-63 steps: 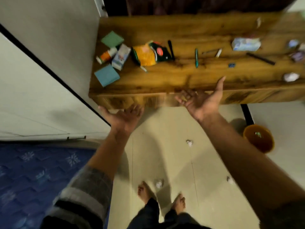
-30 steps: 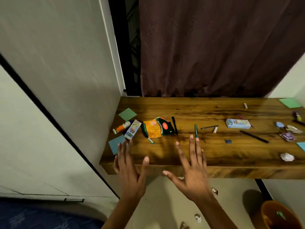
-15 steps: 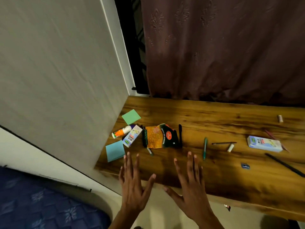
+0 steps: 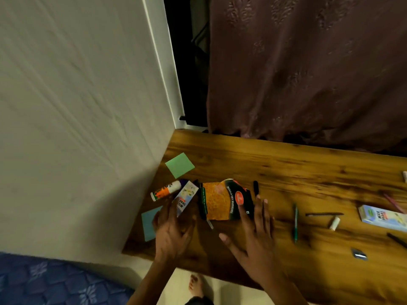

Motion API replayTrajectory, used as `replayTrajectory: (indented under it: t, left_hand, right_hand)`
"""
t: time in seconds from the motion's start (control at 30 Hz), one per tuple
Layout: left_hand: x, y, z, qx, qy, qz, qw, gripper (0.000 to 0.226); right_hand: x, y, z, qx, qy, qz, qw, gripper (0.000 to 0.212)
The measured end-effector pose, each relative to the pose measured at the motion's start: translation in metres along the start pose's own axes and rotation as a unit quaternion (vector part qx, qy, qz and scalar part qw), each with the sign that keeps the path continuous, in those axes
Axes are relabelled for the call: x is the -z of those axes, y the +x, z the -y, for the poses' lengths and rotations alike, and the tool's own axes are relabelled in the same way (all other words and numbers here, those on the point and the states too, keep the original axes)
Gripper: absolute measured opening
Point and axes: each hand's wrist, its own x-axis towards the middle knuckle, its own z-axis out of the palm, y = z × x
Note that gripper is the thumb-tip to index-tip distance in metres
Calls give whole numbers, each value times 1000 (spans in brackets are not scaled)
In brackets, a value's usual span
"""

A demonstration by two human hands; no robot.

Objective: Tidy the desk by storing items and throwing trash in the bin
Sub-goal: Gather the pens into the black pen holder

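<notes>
On the wooden desk [image 4: 286,170], an orange and dark green snack packet [image 4: 220,203] lies flat near the left end. My right hand [image 4: 253,236] is spread open, its fingertips on the packet's right side. A small milk shake carton [image 4: 186,198] lies just left of the packet. My left hand [image 4: 174,232] reaches to the carton's near end with its fingers extended; its fingertips touch the carton. A glue stick [image 4: 166,190], a green sticky note [image 4: 180,165] and a blue sticky note [image 4: 148,221] lie around the carton.
A dark green pen [image 4: 203,204] lies against the packet's left edge, a black pen [image 4: 256,188] at its right. Farther right are a green pen [image 4: 295,223], a thin black pencil [image 4: 323,214], a second milk carton [image 4: 383,217] and a sharpener [image 4: 359,256]. The wall borders the desk's left end.
The view swung up from the floor to the desk's left end. Both hands moved forward over the desk; the right now touches the packet, the left the small carton.
</notes>
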Motion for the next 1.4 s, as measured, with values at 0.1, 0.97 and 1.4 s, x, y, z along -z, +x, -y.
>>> replayTrajectory:
  t: [0.1,0.97,1.4]
  left_hand:
    - [-9,26,8,-9,15,-10,1000,77]
    - [-36,46,20,-91,-14,25,995,49]
    - [-27,81,47,10,-74,105,992,83]
  right_hand:
    - [-4,28,13,-9,-5,6,1000,99]
    - [-35,107,57,-24,11,57,998,94]
    - [-45,116,66,-5,34,34,999,85]
